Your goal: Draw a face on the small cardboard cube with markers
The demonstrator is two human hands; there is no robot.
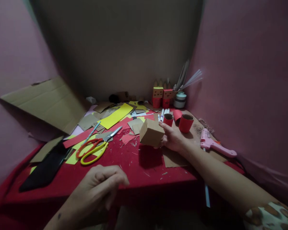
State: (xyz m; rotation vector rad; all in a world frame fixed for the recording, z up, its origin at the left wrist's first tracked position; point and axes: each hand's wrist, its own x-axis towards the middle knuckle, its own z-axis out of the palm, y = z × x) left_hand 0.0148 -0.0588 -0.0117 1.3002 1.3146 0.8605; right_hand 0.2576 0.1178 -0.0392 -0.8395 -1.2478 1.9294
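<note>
My right hand [173, 138] grips a small brown cardboard box [151, 132] by its right side, raised over the red tablecloth and tilted. Part of the fingers is hidden behind the box. Near the table's front edge is my left hand [103, 183], its fingers curled together and nothing visible in them. Beyond it lie scissors [93, 148] with red and yellow handles, partly on yellow paper. Just behind the right hand stand red-covered cardboard tubes [186, 124], and white markers [162, 114] lie close by. A flat cardboard piece [174, 158] is beneath the right wrist.
A pink glue gun [217, 144] lies at the right edge. Paper scraps, a yellow sheet [116, 115] and a pencil [91, 132] litter the left and back. A black flat object [44, 169] and a large cardboard sheet [48, 103] are left. Two box figures [157, 95] stand behind.
</note>
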